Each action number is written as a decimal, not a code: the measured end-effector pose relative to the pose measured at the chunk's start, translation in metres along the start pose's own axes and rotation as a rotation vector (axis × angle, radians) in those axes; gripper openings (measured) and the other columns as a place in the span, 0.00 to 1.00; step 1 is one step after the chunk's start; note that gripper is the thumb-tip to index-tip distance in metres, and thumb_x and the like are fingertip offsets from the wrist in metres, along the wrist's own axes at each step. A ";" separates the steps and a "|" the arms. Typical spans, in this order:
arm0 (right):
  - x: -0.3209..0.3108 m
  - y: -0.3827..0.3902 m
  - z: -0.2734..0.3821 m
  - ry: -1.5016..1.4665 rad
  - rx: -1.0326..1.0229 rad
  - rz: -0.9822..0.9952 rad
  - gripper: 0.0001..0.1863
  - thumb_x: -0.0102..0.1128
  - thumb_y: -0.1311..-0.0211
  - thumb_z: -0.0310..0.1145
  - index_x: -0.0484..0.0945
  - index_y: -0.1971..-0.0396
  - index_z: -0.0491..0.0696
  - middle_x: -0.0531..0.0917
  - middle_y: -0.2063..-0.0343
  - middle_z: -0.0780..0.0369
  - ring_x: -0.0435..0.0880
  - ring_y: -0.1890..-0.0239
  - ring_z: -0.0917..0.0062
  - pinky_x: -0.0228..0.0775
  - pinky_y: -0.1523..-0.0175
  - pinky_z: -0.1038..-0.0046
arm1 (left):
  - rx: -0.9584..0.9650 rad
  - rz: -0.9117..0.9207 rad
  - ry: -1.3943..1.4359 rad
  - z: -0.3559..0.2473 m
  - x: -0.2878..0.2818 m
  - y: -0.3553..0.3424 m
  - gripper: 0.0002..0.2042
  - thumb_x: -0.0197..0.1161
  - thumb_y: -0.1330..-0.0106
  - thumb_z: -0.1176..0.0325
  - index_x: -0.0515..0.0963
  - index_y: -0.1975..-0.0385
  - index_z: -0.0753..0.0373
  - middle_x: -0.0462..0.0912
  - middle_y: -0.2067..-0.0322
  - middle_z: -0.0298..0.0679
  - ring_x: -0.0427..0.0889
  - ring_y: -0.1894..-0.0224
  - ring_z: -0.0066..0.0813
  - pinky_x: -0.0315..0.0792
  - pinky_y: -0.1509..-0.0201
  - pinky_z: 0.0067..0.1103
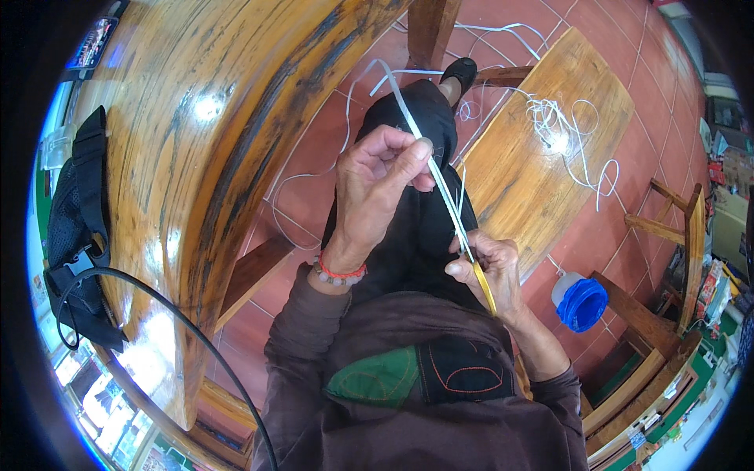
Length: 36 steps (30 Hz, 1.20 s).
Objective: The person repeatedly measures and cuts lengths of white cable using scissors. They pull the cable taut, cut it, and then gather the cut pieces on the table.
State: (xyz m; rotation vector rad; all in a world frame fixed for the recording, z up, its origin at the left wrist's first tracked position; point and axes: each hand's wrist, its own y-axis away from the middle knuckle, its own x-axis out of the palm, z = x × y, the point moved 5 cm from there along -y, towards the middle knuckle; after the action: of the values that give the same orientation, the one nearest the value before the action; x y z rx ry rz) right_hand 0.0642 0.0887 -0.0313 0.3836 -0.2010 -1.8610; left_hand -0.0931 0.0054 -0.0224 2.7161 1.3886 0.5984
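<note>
My left hand (385, 169) pinches a narrow white strip (404, 110) between thumb and fingers, above my lap. From this pinch the strip runs down to my right hand (499, 271), and its other end bends away over the floor. Closed fingers of my right hand grip the lower ends of the white strands, with a few loose ends sticking up beside them. A slim yellow piece (484, 290) lies along the same hand; whether it is a tool's handle or another strip I cannot tell.
On my left stands a large wooden table (157, 102) with a black mesh bag (78, 204) and a black cable (188, 318). A wooden bench (510, 188) on my right bears tangled white strips (554, 125). Nearby are a blue-topped container (583, 304) and a wooden chair (691, 235).
</note>
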 end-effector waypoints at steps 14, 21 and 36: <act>-0.001 0.001 0.004 0.019 -0.015 -0.038 0.19 0.69 0.60 0.39 0.78 0.71 0.40 0.72 0.87 0.64 0.66 0.86 0.84 0.57 0.80 0.80 | 0.001 -0.009 0.018 0.000 0.003 0.001 0.06 0.57 0.41 0.70 0.73 0.74 0.66 0.75 0.79 0.34 0.75 0.77 0.17 0.71 0.72 0.12; 0.000 0.002 -0.013 -0.086 0.052 0.005 0.20 0.69 0.58 0.42 0.74 0.75 0.40 0.68 0.87 0.71 0.63 0.84 0.90 0.51 0.79 0.85 | 0.001 -0.026 0.021 0.002 0.001 0.000 0.07 0.56 0.40 0.68 0.72 0.74 0.65 0.75 0.79 0.33 0.74 0.78 0.16 0.70 0.72 0.13; -0.106 0.041 -0.137 0.796 0.291 -0.517 0.15 0.64 0.57 0.37 0.74 0.73 0.41 0.73 0.88 0.55 0.72 0.87 0.70 0.62 0.79 0.69 | 0.021 -0.082 0.002 -0.006 -0.016 -0.002 0.07 0.50 0.36 0.66 0.67 0.66 0.62 0.74 0.77 0.36 0.75 0.79 0.20 0.73 0.75 0.16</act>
State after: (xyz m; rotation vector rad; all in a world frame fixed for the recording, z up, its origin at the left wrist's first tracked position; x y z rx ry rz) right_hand 0.1790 0.1829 -0.1284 1.4449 0.1964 -2.0175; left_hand -0.1054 -0.0069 -0.0226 2.6601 1.5061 0.5839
